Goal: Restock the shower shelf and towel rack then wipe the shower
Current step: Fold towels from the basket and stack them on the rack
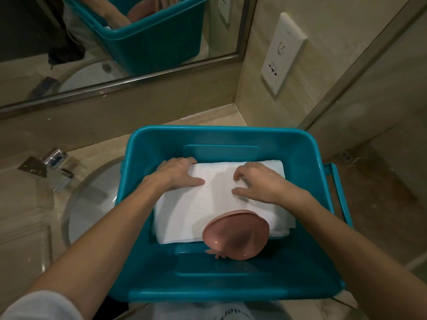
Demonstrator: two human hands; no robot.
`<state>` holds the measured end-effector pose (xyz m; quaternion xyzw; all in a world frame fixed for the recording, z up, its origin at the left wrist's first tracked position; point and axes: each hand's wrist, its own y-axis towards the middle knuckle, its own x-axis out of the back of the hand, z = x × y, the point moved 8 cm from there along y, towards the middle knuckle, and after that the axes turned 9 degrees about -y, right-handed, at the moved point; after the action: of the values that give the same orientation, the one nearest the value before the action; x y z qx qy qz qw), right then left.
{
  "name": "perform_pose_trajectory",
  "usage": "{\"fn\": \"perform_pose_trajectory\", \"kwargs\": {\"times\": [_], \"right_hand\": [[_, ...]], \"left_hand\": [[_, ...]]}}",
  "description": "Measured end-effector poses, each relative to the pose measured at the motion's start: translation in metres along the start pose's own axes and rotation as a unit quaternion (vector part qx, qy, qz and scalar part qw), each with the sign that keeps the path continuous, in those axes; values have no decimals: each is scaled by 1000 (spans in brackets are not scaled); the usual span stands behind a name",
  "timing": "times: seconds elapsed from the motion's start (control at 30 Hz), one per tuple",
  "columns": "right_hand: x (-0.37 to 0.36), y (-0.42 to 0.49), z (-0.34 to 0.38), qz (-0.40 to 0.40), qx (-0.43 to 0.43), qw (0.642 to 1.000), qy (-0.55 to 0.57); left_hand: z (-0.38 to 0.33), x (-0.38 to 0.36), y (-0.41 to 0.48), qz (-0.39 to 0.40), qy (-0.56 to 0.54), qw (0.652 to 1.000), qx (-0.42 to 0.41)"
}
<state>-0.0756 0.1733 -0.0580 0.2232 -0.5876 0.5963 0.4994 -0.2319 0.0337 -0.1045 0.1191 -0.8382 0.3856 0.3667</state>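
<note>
Folded white towel (pixel 208 204) is lying flat inside the teal plastic bin (pixel 221 131), filling most of its floor. My left hand (pixel 178 173) is gripping the far left corner: fingers curled over the far edge, thumb lying on top. My right hand (pixel 261 181) is sitting on the top face near the far right, fingers bent with tips on the cloth, thumb stretched flat. I can't tell if it's actually pinching a layer or only pressing.

A pink round dish (pixel 235 234), likely a soap dish, is resting partly on the towel's near edge and tilting down toward the bin floor.

Judgement: I'm getting ready to lift the towel out for the rack. To do it well:
- the right hand should be getting under the far right edge like the left, so the whole stack comes up and not just the top layer
- the dish should be coming off first, or the far side should be rising slowly so it slides off gently
- both corners should be staying level so the fold holds

Risks are the dish tipping or the fold opening.

The bin is on the stone counter, overlapping the sink basin (pixel 92 192). The chrome faucet (pixel 53 168) is on the left, the mirror (pixel 115 31) behind and the wall socket (pixel 280 56) on the right wall. The glass shower panel (pixel 381 100) is just beside the bin's right handle (pixel 335 179).
</note>
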Motion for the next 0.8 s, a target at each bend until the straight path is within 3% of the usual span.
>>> {"fn": "perform_pose_trajectory", "kwargs": {"times": [0.13, 0.23, 0.37, 0.6, 0.8], "right_hand": [[-11, -15, 30, 117, 64, 991, -34], [2, -11, 33, 52, 69, 996, -23], [20, 17, 2, -35, 7, 997, -74], [-8, 43, -38, 63, -66, 993, -81], [-18, 36, -70, 137, -117, 984, -10]], "left_hand": [[2, 2, 0, -4, -11, 1000, 0], [1, 3, -1, -10, -21, 1000, -1], [1, 4, -1, 11, -19, 1000, 10], [15, 4, 6, 82, 5, 994, 78], [19, 12, 5, 138, 37, 985, 101]]}}
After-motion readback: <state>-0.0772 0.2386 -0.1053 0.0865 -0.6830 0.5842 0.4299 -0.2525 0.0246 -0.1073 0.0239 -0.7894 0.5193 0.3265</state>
